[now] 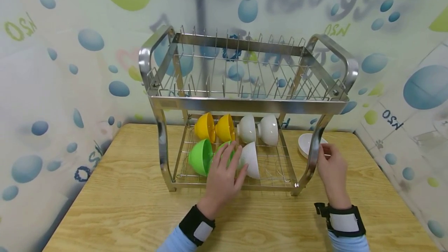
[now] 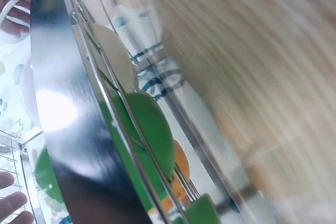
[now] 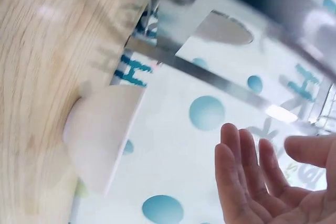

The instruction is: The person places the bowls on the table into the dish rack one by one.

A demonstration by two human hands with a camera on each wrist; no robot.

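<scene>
My left hand [image 1: 225, 176] is over the lower rack shelf, in front of the second green bowl [image 1: 224, 153], hiding much of it. Its thumb lies near the front white bowl [image 1: 249, 161]. The left wrist view shows its fingers [image 2: 11, 203] spread apart. Another green bowl [image 1: 200, 157] stands just left of this hand. Right of the rack, my right hand [image 1: 333, 170] reaches toward a lone white bowl [image 1: 305, 143] on the table, overlapping its rim in the head view. In the right wrist view its loosely bent fingers [image 3: 226, 177] hold nothing and are apart from the white bowl [image 3: 102, 137].
A two-tier metal dish rack [image 1: 252, 106] stands on the wooden table [image 1: 133, 189], its right front leg [image 1: 316, 151] beside my right hand. Two yellow bowls [image 1: 204, 127] and two white bowls [image 1: 268, 130] fill the lower shelf's back row. A patterned wall [image 1: 105, 69] rises close behind.
</scene>
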